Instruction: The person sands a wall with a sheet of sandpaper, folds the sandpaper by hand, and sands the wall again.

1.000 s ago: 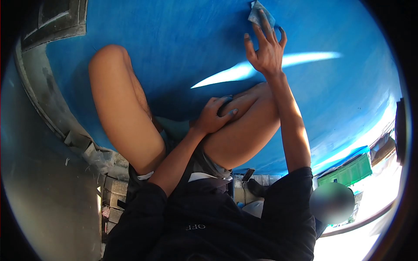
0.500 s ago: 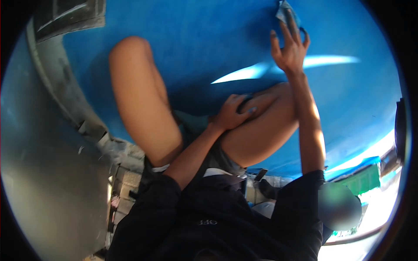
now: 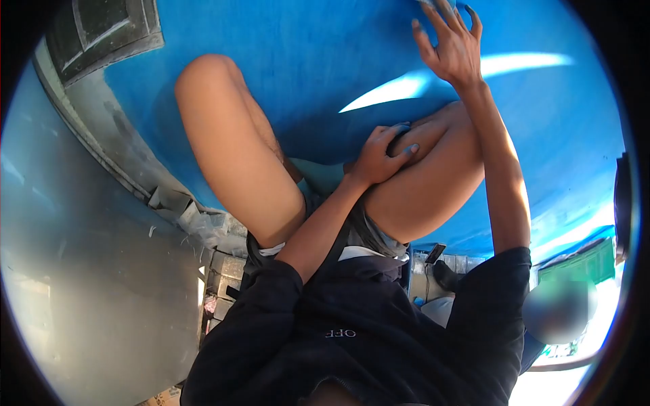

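My right hand (image 3: 457, 51) reaches up over a blue-painted wall (image 3: 291, 61), its thumb and little finger spread apart. At the top edge its fingertips press a thin pale blue-grey sheet (image 3: 428, 1) to the paint; most of that sheet is cut off by the frame, so its kind is unclear. My left hand (image 3: 384, 155) lies on my bent right leg (image 3: 426, 183), thumb apart from the fingers, with nothing visible in it. Blue stains mark fingertips of both hands.
A dark framed panel (image 3: 101, 30) borders the wall at upper left. A large grey metallic surface (image 3: 95, 271) stands along my left side. Behind me are grey blocks (image 3: 229, 274) and a dark phone-like object (image 3: 436, 254). Another person (image 3: 535, 352) is at lower right.
The view has shifted, so my body sits further right. My right hand is closer to the top edge and the sheet is almost out of frame. My left hand stays on my leg.
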Motion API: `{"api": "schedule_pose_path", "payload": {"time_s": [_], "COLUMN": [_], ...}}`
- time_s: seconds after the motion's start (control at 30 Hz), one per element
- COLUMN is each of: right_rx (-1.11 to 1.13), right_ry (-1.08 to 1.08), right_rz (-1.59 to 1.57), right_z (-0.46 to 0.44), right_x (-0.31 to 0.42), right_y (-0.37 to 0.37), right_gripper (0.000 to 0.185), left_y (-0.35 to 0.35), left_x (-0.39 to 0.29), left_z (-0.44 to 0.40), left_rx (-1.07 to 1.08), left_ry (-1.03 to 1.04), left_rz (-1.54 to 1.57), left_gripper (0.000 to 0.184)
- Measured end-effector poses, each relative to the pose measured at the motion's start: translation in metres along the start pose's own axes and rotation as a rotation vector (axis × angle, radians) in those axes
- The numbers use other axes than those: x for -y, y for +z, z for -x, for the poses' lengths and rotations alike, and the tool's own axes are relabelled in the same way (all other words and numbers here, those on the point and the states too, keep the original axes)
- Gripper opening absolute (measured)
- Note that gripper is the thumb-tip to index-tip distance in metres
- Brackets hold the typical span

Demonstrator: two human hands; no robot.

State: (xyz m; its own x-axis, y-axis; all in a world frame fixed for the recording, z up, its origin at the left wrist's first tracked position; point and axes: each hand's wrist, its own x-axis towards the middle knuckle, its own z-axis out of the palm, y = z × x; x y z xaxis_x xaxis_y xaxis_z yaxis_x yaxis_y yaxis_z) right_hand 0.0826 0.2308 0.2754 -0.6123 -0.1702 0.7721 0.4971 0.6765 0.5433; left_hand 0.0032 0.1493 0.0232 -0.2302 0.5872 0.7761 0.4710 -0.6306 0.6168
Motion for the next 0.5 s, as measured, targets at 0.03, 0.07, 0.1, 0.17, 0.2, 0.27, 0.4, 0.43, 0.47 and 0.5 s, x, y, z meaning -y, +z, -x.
{"api": "schedule_pose_path", "payload": {"time_s": [0.03,0.07,0.1,0.17,0.2,0.27,0.4,0.43,0.47,0.5], "right_rx": [-0.040,-0.073,-0.075,0.015,-0.005,-0.052,-0.008,-0.017,0.008,0.036], "right_ry": [0.069,0.056,0.062,-0.018,-0.037,-0.001,-0.047,-0.045,-0.067,-0.087], "right_rz": [-0.017,-0.027,-0.021,-0.046,-0.034,-0.024,-0.054,-0.045,-0.053,-0.062], "right_z": [-0.0018,-0.0012,0.0004,0.0050,0.0055,0.0041,0.0050,0.0068,0.0082,0.0070], "right_x": [0.0006,0.0009,0.0014,0.0019,0.0015,0.0002,0.0057,0.0052,0.0045,0.0050], "right_y": [-0.0008,-0.0018,-0.0023,-0.0018,-0.0010,0.0005,-0.0016,0.0003,0.0031,0.0019], "right_gripper": [0.045,0.045,0.045,0.045,0.044,0.044,0.045,0.045,0.046,0.046], "left_y": [-0.0003,-0.0002,0.0002,0.0007,0.0010,0.0014,0.0013,0.0010,0.0009,0.0006], "left_x": [0.0002,0.0000,0.0004,0.0008,0.0009,0.0011,-0.0002,-0.0001,-0.0002,-0.0012], "left_z": [-0.0003,-0.0006,-0.0004,-0.0006,-0.0009,-0.0009,-0.0002,-0.0008,-0.0016,-0.0011], "left_rx": [0.000,0.007,0.003,0.006,0.004,0.008,0.001,-0.001,0.001,0.003], "left_ry": [-0.007,-0.003,-0.003,0.005,0.001,0.007,0.015,0.025,0.038,0.025], "left_rz": [0.005,0.006,-0.005,-0.016,-0.015,-0.011,-0.017,-0.030,-0.032,-0.029], "left_gripper": [0.057,0.057,0.056,0.056,0.057,0.058,0.056,0.054,0.054,0.054]}}
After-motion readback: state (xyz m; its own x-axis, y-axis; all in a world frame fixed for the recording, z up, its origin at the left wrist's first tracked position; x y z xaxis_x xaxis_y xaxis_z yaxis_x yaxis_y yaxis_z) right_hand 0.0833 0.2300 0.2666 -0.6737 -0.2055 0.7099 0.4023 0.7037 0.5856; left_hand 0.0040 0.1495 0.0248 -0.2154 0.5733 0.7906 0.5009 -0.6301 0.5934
